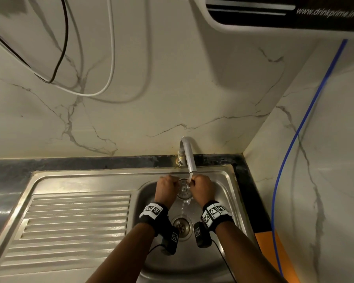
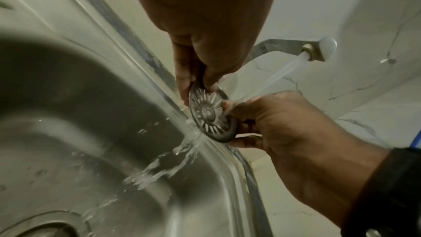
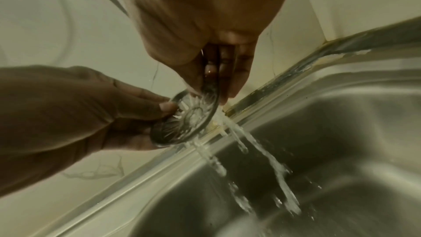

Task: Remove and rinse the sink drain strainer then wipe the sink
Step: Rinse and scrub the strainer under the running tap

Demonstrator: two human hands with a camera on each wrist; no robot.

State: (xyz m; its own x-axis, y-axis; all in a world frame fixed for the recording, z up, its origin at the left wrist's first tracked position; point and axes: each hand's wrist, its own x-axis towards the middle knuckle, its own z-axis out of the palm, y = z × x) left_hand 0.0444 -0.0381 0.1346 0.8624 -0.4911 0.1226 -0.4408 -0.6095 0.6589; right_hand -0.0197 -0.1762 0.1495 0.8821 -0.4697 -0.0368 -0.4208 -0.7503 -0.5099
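Note:
A round slotted metal drain strainer point(image 1: 184, 188) is held on edge above the steel sink basin point(image 1: 151, 193), under running water from the tap point(image 1: 188, 154). My left hand point(image 1: 175, 185) pinches its left rim and my right hand point(image 1: 192, 184) grips its right rim. In the left wrist view, the left hand point(image 2: 198, 87) holds the strainer point(image 2: 212, 114) from above, and the right hand point(image 2: 237, 114) curls round its side. In the right wrist view, water pours through the strainer point(image 3: 189, 120) between the right hand point(image 3: 212, 93) and the left hand point(image 3: 164, 109). The open drain hole point(image 1: 182, 225) lies below.
A ribbed draining board point(image 1: 74, 223) extends left of the basin. A marble wall stands close behind the tap, with hanging cables point(image 1: 110, 58). A blue tube point(image 1: 307, 111) runs down the right wall. A water purifier point(image 1: 284, 15) hangs at the upper right.

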